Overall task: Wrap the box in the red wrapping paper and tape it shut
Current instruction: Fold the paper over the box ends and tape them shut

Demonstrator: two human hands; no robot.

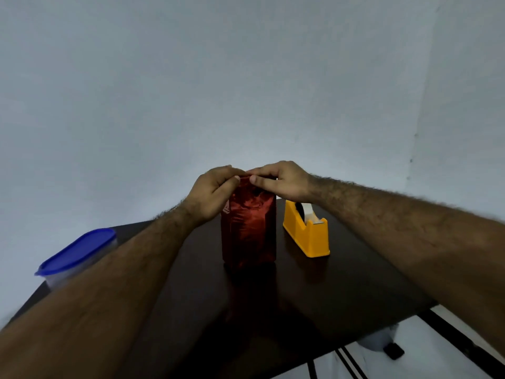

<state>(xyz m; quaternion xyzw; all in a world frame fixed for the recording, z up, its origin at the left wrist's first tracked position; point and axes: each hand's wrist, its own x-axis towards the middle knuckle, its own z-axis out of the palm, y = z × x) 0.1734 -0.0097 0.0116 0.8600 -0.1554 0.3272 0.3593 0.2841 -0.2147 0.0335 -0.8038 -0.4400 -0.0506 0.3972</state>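
A tall box covered in shiny red wrapping paper point(248, 231) stands upright in the middle of the dark table point(314, 296). My left hand point(211, 191) grips the paper at the box's top left edge, fingers curled over it and thumb on the near side. From the right, my right hand point(281, 180) lies over the top, thumb and fingers pinching the paper there. The top face of the box is hidden under both hands. A yellow tape dispenser point(306, 232) with a white roll stands just right of the box.
A clear plastic container with a blue lid point(76, 254) sits at the table's left edge, partly behind my left forearm. The table's right edge drops to a white floor with black frame bars point(451, 332). A plain wall lies behind.
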